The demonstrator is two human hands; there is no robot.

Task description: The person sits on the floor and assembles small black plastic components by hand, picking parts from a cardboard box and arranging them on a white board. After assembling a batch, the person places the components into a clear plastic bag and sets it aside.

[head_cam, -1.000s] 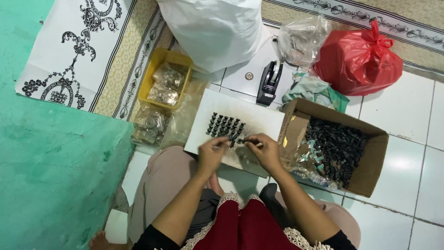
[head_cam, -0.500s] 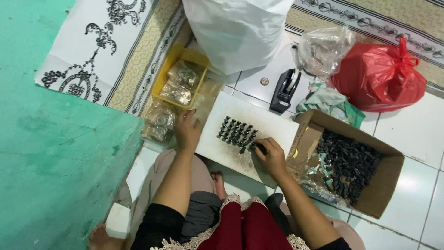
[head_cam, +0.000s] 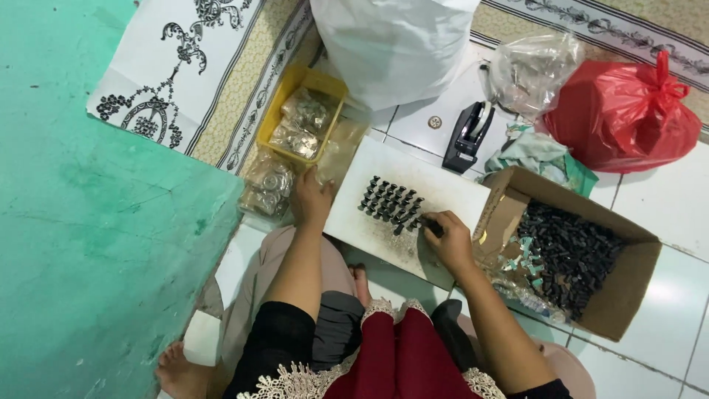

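My left hand (head_cam: 314,201) lies loosely open at the white board's (head_cam: 443,193) left edge, fingers reaching the clear packets (head_cam: 267,185) beside it. My right hand (head_cam: 445,235) is curled at the end of the rows of small black pieces (head_cam: 390,203) on the board; it seems pinched on one, but I cannot tell.

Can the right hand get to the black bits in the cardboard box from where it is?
Probably yes. The right hand rests on the white board right beside the cardboard box; the box is open on top, and nothing lies between hand and black pieces.
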